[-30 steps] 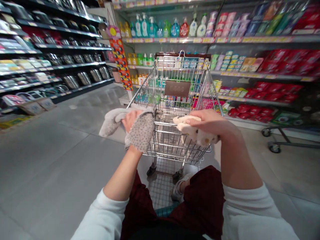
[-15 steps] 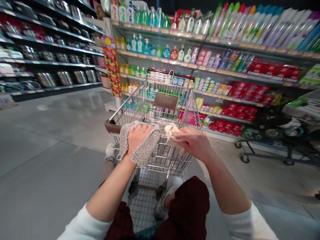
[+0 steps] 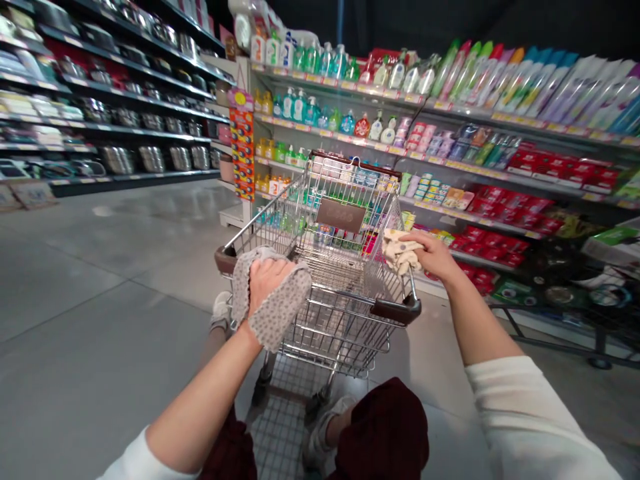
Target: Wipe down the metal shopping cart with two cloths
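Right at the centre of the action, the left hand (image 3: pixel 269 283) sits palm down, fingers pressed together, on a gray speckled cloth (image 3: pixel 286 315) at the near left corner of a wire shopping cart (image 3: pixel 340 333). The palm pins the middle of the cloth, so its edges hang loose on either side of the hand. Over on the right, the right hand (image 3: pixel 434 255) has its fingers closed together around a bunched cream cloth (image 3: pixel 401 253), up against the cart's right side rail. It looks as though the fingers are pinching the cloth onto that rail, though from this angle I can't be sure it's touching.

The brown handle end (image 3: pixel 397 311) of the cart sits just below that right hand, and both arms reach out from white sleeves (image 3: pixel 530 417) over dark red trousers (image 3: pixel 385 433), with the cart's wire base between the feet.

At 12 o'clock, an orange hanging display strip (image 3: pixel 243 153) marks the aisle end. From 1 to 2 o'clock, bottles (image 3: pixel 345 123) stand in rows with labels facing out for shoppers. Steel pots (image 3: pixel 151 159) line the shelves at 10 o'clock, and a flat trolley (image 3: pixel 600 347) waits at 3 o'clock.
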Demonstrator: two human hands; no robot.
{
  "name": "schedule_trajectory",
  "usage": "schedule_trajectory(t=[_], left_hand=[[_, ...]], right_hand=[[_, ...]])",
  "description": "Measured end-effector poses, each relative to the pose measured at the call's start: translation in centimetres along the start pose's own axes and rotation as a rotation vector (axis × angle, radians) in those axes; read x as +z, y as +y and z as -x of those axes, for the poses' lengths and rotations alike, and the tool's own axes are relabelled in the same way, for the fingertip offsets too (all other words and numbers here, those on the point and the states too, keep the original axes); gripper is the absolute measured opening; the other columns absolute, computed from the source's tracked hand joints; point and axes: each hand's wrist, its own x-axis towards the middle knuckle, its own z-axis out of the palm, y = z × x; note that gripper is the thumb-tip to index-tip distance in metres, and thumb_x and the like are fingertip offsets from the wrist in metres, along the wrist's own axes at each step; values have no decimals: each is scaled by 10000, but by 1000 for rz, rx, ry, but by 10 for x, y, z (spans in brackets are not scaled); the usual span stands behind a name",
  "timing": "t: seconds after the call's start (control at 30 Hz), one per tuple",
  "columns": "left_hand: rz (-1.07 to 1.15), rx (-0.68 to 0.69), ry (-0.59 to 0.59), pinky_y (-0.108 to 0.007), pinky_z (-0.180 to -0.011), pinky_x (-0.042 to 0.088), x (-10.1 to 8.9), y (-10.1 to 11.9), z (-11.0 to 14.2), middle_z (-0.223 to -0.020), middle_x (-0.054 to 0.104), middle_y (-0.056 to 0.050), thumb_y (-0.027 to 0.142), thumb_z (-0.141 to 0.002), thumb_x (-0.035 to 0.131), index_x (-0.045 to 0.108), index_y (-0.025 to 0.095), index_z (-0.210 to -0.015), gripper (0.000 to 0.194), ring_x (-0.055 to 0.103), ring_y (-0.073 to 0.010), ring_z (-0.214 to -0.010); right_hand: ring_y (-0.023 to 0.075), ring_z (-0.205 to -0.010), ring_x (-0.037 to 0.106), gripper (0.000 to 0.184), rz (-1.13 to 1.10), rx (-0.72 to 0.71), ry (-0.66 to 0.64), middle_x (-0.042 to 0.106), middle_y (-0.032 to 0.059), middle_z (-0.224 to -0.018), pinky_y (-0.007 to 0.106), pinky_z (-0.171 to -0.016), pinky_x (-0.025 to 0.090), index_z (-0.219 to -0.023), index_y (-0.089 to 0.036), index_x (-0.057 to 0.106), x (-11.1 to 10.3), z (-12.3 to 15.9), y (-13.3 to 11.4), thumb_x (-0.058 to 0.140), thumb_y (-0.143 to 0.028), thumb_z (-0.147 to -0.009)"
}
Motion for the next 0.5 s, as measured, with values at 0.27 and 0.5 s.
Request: schedule_trajectory(t=[0.27,0.5], left_hand=[[9,9,-110,-476,-909,406,7,-25,-9,-834,689,-79,202,-941,497,636,231,-808,194,608,-295,-862],[39,-12,-167,-457,-939,448,25,-73,-25,-837,704,-74,221,-879,521,641,237,-809,140,640,-287,-886]], right_hand=[[205,-715,566,532,274,126,-243,689,72,-725,290,-628,316,-708,-201,696,28,-31,-19,421,-629,-862],[199,-724,568,512,344,124,-289,702,77,-770,287,-640,287,-732,-217,704,40,-34,-36,410,-580,-943]])
